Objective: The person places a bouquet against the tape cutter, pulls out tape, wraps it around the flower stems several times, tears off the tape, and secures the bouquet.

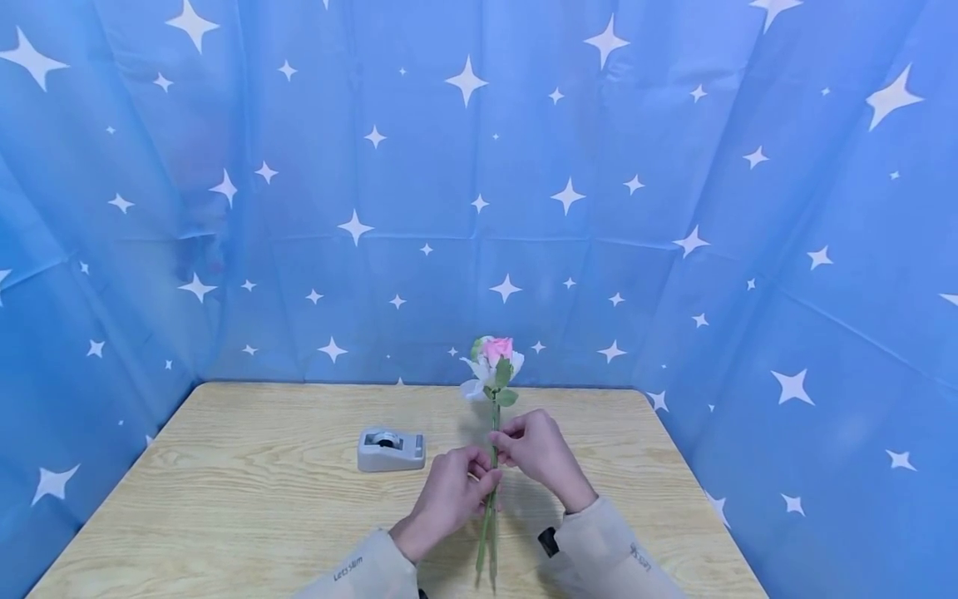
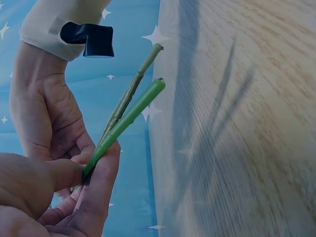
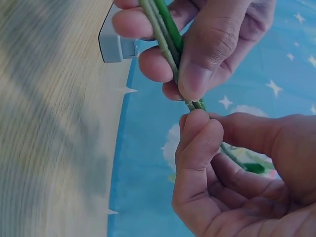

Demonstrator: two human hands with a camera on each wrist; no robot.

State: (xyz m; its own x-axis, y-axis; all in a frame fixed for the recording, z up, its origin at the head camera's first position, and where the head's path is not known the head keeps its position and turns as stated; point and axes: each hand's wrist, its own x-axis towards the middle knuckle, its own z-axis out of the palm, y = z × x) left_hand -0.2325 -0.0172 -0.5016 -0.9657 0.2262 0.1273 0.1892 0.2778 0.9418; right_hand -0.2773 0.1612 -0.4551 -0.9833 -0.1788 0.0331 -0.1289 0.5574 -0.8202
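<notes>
Two artificial flowers, a pink rose (image 1: 498, 349) and a white flower (image 1: 474, 388) with green leaves, stand bunched with their stems together above the table. My left hand (image 1: 451, 489) pinches both stems between thumb and fingers, lower down. Just above it my right hand (image 1: 540, 449) pinches the stems with thumb and forefinger. In the left wrist view the cut ends of the green stems (image 2: 129, 117) spread slightly apart. The right wrist view has the fingertips of both hands close together along the stems. Whether tape lies under the fingers I cannot tell.
A grey tape dispenser (image 1: 391, 450) with a roll in it stands on the wooden table (image 1: 247, 491), left of the hands. A blue curtain (image 1: 419, 183) with white stars hangs behind the table and along both sides.
</notes>
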